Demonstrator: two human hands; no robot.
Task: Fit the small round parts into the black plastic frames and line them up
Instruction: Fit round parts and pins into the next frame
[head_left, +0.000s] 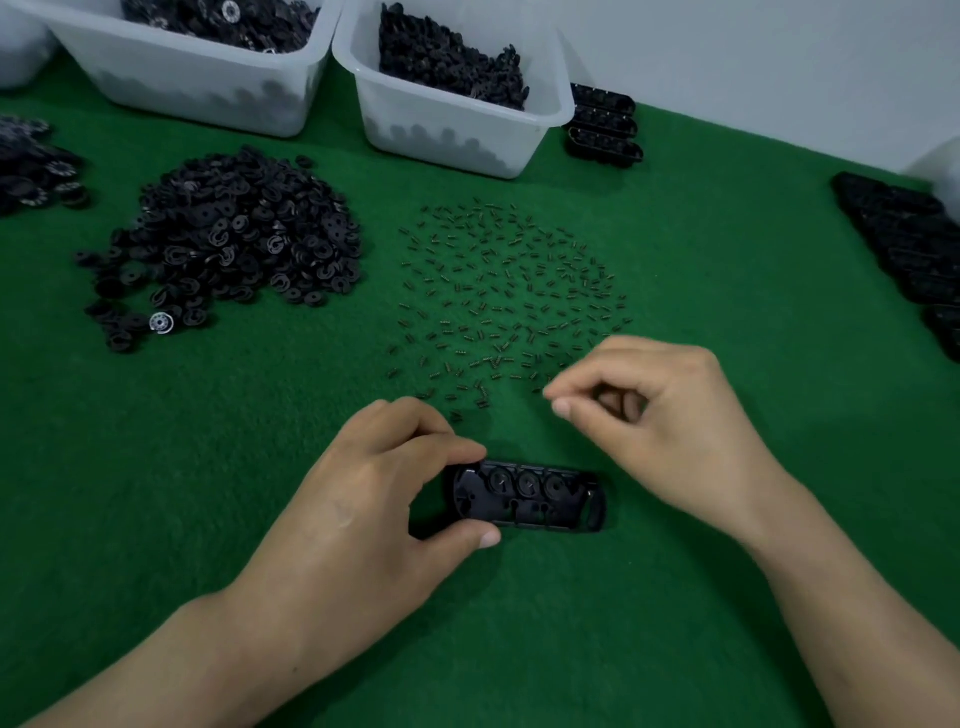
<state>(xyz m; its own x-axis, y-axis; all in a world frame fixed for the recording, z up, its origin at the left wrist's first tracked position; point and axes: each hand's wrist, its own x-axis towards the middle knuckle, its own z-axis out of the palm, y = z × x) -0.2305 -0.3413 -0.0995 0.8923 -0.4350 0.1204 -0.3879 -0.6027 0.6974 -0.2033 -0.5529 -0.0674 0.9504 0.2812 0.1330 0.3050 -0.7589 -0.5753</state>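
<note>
Felt (571, 639) lies open near the body; left hand (363, 499) grips the black frame (530, 496), flat on it, three round parts (527, 483) seated; right hand (670, 415) just beyond, fingertips pinched, on what I cannot tell; farther, scattered springs (509, 291), one heap (234, 234) left; two bins (457, 135) at the far edge; stacked frames (904, 244) line the right edge.

The view comes from a wide-angle camera worn on the person's head, facing forward and steeply down across a green mat (208, 467) toward a pale wall (779, 62) at the far side. It sits close over the work, so both forearms enter from the bottom edge and the left hand (363, 499), right hand (675, 410) and black frame (530, 499) fill the lower middle. The white bins (441, 119) and pile of round parts (234, 234) lie farther off near the top, and the mat's far edge slants down to the right.
</note>
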